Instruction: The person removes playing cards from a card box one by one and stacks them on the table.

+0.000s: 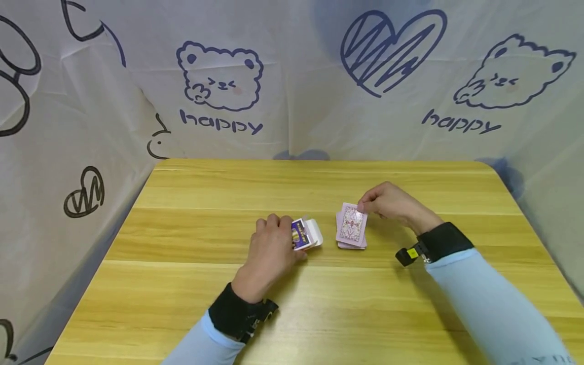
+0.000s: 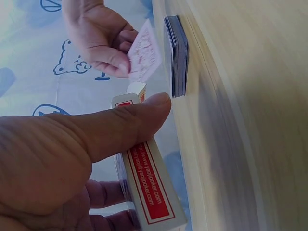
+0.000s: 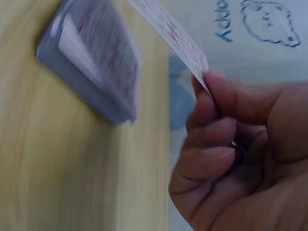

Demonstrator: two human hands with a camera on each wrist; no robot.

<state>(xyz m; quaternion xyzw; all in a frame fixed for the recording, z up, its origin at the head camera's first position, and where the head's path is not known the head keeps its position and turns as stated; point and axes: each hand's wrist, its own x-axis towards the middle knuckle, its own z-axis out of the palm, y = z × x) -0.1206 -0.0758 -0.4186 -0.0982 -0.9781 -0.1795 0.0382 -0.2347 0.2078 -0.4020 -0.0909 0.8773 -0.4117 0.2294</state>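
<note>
My left hand [image 1: 272,246] grips a playing-card box [image 2: 149,183], thumb along its red-and-white side and fingers round the other side. The box's white flap [image 1: 315,232] stands open toward the right. Between thumb and curled fingers, my right hand [image 1: 392,204] pinches one playing card [image 3: 175,36] by its corner, patterned back showing in the head view. That card is raised over a stack of playing cards [image 2: 177,57] resting on the table, and overlaps it in the head view. In the right wrist view the stack [image 3: 91,62] looks slightly uneven.
The wooden table [image 1: 182,284] has a rounded far edge. Behind it and at both sides hangs a pale cloth [image 1: 301,76] with drawn bears and hearts. Black bands with small cameras are strapped to both wrists, below light blue sleeves [image 1: 493,304].
</note>
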